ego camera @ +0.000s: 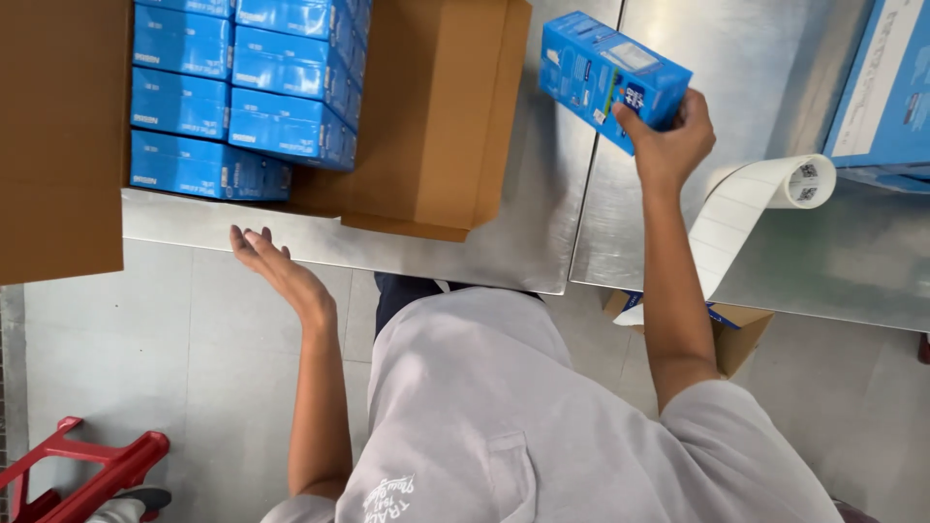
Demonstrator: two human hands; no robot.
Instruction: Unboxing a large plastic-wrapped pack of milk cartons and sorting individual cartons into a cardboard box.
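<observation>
1. Right now my right hand (pixel 673 140) grips a small blue carton (pixel 612 77), fingers wrapped round its lower end, holding it tilted above the steel table (pixel 523 242).
2. My left hand (pixel 281 276) hangs free near the table's front edge, fingers loosely spread and holding nothing.
3. Judging progress: the open cardboard case (pixel 436 116) at the left is already stacked with matching blue cartons (pixel 242 87), so I reckon most are in place and this one is yet to be dealt with.
4. The held carton looks crisp, rectangular and undented, with a pale panel on one face.
5. A roll of white labels (pixel 765 189) lies unrolled just right of my right forearm, beside a larger blue box (pixel 886 87).
</observation>
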